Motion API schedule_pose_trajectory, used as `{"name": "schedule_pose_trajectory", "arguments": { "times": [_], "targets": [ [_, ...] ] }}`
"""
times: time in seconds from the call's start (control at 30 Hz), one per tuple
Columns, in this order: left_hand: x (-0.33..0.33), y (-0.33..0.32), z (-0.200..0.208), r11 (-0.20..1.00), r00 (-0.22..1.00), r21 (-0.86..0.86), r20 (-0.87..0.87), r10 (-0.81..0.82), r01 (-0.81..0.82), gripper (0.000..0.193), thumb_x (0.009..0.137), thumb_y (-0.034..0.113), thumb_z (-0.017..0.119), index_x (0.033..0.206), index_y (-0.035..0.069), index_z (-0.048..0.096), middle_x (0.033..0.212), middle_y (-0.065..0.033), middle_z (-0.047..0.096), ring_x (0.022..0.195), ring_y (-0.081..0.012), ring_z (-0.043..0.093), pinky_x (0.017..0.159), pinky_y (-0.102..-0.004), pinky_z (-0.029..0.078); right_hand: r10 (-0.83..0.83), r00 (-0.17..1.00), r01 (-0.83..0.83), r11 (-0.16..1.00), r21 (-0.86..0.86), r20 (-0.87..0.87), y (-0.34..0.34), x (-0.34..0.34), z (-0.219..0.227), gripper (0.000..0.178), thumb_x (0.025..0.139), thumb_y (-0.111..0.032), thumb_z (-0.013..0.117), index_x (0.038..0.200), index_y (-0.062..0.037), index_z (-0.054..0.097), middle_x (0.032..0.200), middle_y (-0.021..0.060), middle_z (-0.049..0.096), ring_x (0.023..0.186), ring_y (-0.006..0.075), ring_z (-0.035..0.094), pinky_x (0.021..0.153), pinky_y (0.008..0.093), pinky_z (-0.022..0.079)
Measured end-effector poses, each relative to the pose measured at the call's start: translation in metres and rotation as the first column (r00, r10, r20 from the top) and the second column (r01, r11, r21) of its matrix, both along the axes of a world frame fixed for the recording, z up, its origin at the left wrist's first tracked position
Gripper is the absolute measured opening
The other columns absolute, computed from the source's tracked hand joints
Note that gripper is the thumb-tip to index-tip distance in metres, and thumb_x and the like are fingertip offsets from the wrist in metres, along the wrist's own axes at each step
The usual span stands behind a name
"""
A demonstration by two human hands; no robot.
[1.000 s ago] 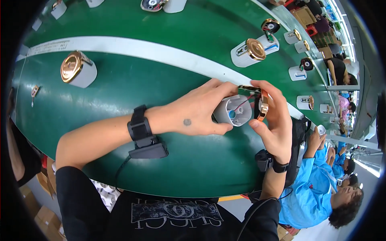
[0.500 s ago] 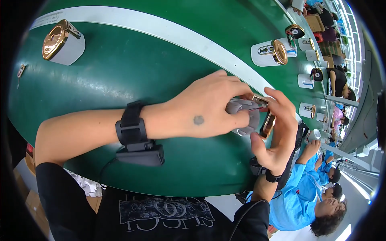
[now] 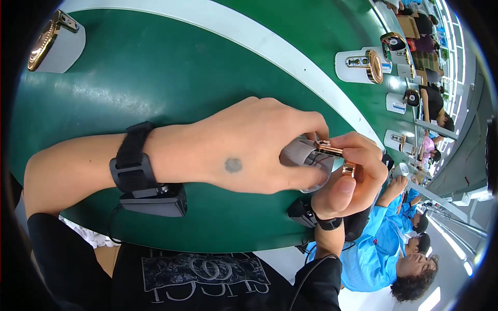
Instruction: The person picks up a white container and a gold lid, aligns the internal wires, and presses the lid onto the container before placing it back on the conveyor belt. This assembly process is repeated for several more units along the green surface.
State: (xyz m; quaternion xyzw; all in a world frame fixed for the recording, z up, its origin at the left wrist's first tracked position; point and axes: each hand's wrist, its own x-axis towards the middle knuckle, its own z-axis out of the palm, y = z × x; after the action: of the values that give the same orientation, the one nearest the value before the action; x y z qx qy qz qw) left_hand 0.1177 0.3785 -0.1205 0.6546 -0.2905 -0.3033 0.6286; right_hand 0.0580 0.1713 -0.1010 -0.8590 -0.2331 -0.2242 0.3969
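Observation:
Over the right half of the green table, my left hand (image 3: 259, 147) grips a pale grey-white cup-shaped housing (image 3: 296, 153), fingers on its far side and thumb across its near side. Wires show inside its mouth, which faces right. My right hand (image 3: 355, 179) is closed on a gold-coloured trim piece (image 3: 348, 168) at that mouth, pinched between thumb and fingers. A narrow gold strip panel (image 3: 328, 149) lies along the housing's far rim, by my right fingertips. Whether the trim piece and the panel are joined is hidden by the fingers.
A white housing with a gold lid (image 3: 65, 46) stands far left. Similar white and gold units (image 3: 358, 66) stand beyond the curved white strip (image 3: 249, 39). On the right sits a person in blue (image 3: 371, 259). Black wrist straps with small boxes (image 3: 155, 199) are on both my arms.
My right fingers, spread before, have closed in a pinch on the gold trim piece at the housing's mouth. The view has shifted, so the table things sit differently and a small strip has left it.

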Motion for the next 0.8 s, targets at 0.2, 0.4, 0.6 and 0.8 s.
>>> {"name": "schedule_pose_trajectory", "arguments": {
  "times": [0.2, 0.4, 0.6, 0.8],
  "targets": [
    [-0.002, 0.001, 0.002, 0.999, 0.982, 0.026, 0.185, 0.026, -0.031, 0.049, 0.079, 0.033, 0.086, 0.112, 0.005, 0.063, 0.091, -0.0083, 0.07, 0.066, -0.0224, 0.07, 0.058, -0.0344, 0.054, -0.052, 0.998, 0.052, 0.999, -0.001, -0.042, 0.013, -0.004, 0.01, 0.046, 0.104, -0.045, 0.054, 0.105, 0.0013, 0.049, 0.093, 0.0236, 0.061, 0.083, 0.033, 0.067, 0.076, 0.045, 0.058],
    [-0.002, 0.008, 0.0, 0.998, 0.984, 0.056, 0.174, 0.027, -0.037, 0.048, 0.079, 0.034, 0.085, 0.111, 0.005, 0.063, 0.091, -0.0082, 0.069, 0.067, -0.0238, 0.07, 0.06, -0.0359, 0.054, -0.064, 0.998, 0.062, 0.995, -0.083, -0.018, 0.017, -0.001, 0.012, 0.041, 0.105, -0.039, 0.055, 0.106, 0.0011, 0.048, 0.094, 0.0244, 0.062, 0.079, 0.0342, 0.068, 0.077, 0.0474, 0.059],
    [-0.001, 0.008, -0.001, 0.998, 0.981, 0.042, 0.19, 0.03, -0.039, 0.048, 0.081, 0.035, 0.085, 0.111, 0.006, 0.063, 0.091, -0.0088, 0.07, 0.068, -0.0259, 0.07, 0.061, -0.0371, 0.054, -0.065, 0.998, 0.066, 0.991, -0.113, 0.016, 0.018, 0.0, 0.015, 0.04, 0.105, -0.038, 0.053, 0.107, 0.0016, 0.047, 0.095, 0.0242, 0.062, 0.08, 0.0333, 0.068, 0.077, 0.0454, 0.059],
    [0.002, 0.01, -0.003, 0.999, 0.977, 0.04, 0.213, 0.028, -0.037, 0.049, 0.082, 0.036, 0.085, 0.112, 0.006, 0.062, 0.091, -0.009, 0.07, 0.069, -0.0267, 0.07, 0.062, -0.0374, 0.054, -0.063, 0.998, 0.063, 0.985, -0.16, 0.006, 0.02, -0.001, 0.017, 0.038, 0.106, -0.036, 0.051, 0.108, 0.0018, 0.047, 0.097, 0.0242, 0.061, 0.082, 0.0316, 0.068, 0.077, 0.0426, 0.059]
  ]
}}
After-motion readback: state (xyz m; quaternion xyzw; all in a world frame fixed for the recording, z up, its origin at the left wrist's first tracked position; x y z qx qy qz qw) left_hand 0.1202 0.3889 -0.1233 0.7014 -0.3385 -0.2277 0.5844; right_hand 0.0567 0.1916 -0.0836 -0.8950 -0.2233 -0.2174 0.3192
